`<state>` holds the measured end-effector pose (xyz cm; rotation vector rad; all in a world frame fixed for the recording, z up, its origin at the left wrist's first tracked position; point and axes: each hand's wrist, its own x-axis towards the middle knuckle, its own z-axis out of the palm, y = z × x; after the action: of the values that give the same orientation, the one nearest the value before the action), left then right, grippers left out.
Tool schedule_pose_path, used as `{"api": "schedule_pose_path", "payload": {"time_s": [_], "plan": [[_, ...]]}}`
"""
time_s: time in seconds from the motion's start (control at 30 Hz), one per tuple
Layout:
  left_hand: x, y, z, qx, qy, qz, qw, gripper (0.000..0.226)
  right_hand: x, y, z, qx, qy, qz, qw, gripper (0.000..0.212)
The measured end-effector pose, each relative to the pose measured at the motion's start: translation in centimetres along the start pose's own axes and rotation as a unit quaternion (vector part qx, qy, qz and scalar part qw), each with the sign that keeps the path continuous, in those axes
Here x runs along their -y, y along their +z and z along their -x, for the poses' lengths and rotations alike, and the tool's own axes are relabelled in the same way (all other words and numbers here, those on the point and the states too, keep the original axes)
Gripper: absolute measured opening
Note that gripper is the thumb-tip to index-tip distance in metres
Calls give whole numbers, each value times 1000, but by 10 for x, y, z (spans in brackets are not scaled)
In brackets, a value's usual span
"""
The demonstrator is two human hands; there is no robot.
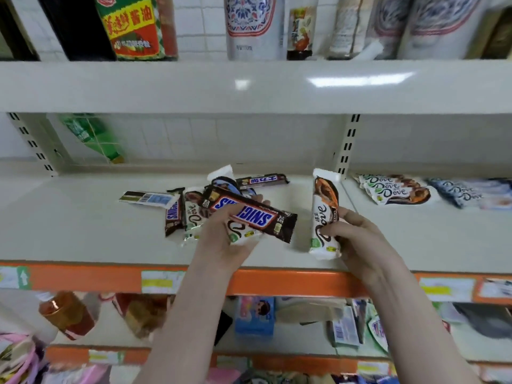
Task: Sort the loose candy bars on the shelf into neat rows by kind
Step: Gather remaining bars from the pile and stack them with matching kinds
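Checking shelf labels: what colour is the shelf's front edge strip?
Orange, on the shelf's front edge strip, seen in the head view.

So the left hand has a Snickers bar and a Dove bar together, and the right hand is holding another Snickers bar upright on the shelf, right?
Not quite. The head view shows the right hand holding a white Dove bar upright on the shelf, not a Snickers. The rest holds: the left hand grips a Snickers bar and a Dove bar together.
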<state>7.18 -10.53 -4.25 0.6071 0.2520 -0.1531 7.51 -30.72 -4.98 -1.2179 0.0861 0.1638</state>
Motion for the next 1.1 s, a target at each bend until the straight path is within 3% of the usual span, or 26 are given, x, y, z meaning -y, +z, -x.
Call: {"api": "schedule_pose_path", "payload": {"time_s": [0.1,0.17,0.33,0.47,0.6,0.67,0.83,1.0,1.1], "plan": [[38,24,8,15,-9,22,1000,22,11,-38,19,-25,-1,-15,1000,17],[72,42,10,14,-18,13,1000,22,19,-74,34,-63,-12,-15,998,24],[163,93,29,50,-72,-89,992,17,46,-177,79,-127,-41,10,991,22],[225,124,42,18,-47,-215,975,15,66,-243,108,-148,-22,-25,988,29],[265,148,51,-7,-36,-258,965,18,77,-276,117,-145,-13,-79,986,28],[276,160,51,-3,-42,-277,960,13,81,-281,115,-133,-12,-98,986,27],[280,180,33,1,-30,-335,942,27,87,-276,94,-102,-23,-100,990,9],[250,177,-1,-19,0,-359,933,27,92,-276,61,-111,-48,-123,985,23],[230,172,-25,-39,15,-369,929,26,97,-280,41,-124,-69,9,990,12]]}}
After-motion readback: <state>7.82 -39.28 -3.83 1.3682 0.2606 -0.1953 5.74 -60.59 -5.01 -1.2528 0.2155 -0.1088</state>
